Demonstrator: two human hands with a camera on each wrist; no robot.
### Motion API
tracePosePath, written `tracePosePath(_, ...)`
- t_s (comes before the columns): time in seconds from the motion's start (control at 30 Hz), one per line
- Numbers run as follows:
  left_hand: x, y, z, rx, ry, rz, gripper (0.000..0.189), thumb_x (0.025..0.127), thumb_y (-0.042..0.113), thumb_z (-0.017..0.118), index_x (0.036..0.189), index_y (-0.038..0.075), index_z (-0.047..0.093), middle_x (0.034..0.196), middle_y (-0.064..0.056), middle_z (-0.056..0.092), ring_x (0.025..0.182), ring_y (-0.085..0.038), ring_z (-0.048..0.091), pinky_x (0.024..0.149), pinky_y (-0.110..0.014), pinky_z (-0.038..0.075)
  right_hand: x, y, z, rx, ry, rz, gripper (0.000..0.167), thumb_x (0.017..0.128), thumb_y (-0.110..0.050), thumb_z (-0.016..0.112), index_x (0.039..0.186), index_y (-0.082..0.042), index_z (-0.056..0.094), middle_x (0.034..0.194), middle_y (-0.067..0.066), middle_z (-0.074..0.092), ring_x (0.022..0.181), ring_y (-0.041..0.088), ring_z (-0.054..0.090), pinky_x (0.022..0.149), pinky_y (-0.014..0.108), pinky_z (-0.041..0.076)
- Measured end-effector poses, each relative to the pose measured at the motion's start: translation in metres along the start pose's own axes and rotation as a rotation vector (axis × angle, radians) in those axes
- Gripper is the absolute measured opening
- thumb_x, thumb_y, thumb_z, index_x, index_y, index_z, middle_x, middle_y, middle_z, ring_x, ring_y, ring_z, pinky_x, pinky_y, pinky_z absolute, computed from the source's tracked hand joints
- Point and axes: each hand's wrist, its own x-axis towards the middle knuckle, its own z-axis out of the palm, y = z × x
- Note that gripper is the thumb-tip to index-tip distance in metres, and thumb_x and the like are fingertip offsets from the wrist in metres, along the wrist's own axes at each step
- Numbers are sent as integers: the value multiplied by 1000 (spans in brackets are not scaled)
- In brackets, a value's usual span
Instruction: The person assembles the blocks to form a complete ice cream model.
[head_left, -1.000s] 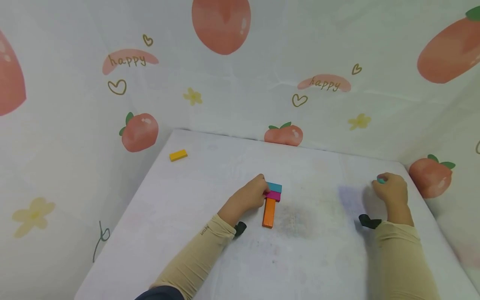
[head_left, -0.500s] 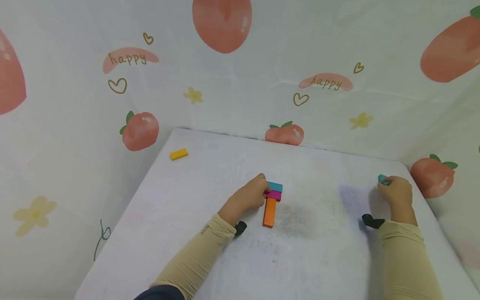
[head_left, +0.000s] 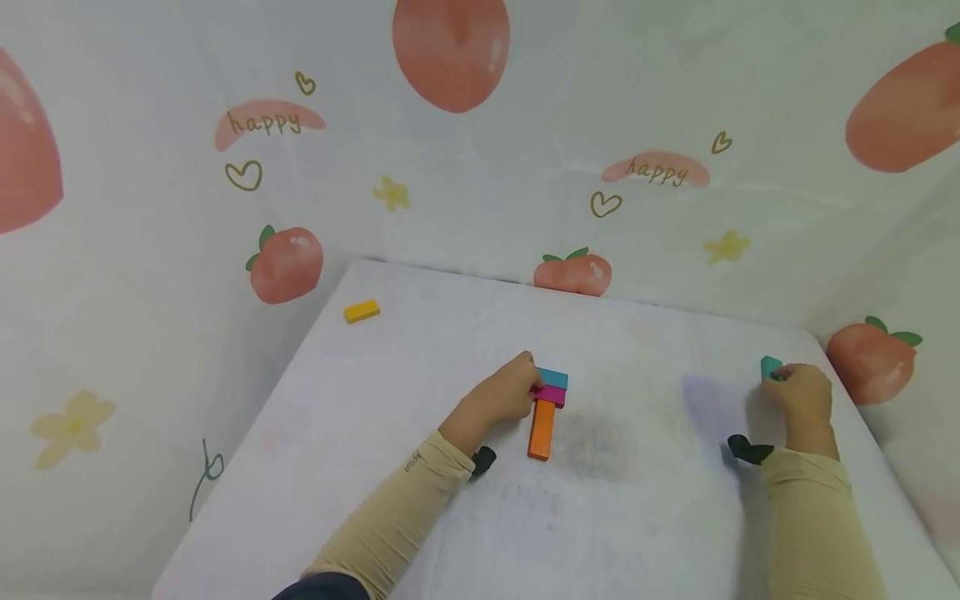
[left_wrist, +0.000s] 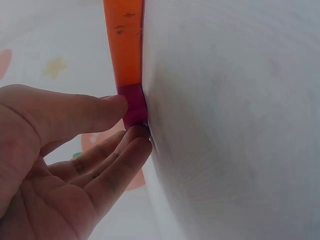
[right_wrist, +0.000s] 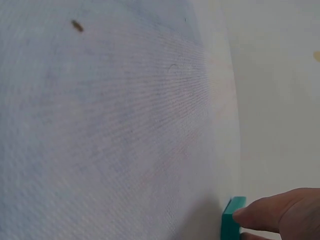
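At mid-table my left hand has its thumb and fingertips at the left end of the magenta block, pinching it. Against that block's far side lies a blue block, partly covered by the fingers. An orange block runs toward me from the magenta one, touching it. The left wrist view shows the thumb on the magenta block, beside the orange block. Far to the right, my right hand pinches a teal block, its lower part hidden by the fingers; the teal block also shows in the right wrist view.
A yellow block lies at the table's far left corner. The white table meets a fruit-printed cloth wall at its back edge. Black wrist-worn pieces stick out beside both wrists.
My right hand has shifted slightly right and toward me, and more of the teal block shows past its fingers. The left hand and its blocks hold their place.
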Motion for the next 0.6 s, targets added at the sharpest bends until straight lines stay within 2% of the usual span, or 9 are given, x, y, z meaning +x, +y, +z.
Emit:
tracePosePath(0.37,-1,2,0,18,14,8,21,98,-2,67,114,0,81,111,-13,64,103,-19,65,99,-27,58,2,2,1,40,16,36,50,99,-18,55,131,20,57,141,44,51,129,62,47,109,69,41)
tracePosePath(0.6,-1,3,0,25,13,9,20,98,-3,67,112,0,81,109,-13,64,100,-19,64,97,-27,58,2,1,3,60,37,36,47,98,-17,58,126,21,59,134,44,56,122,61,51,105,69,43)
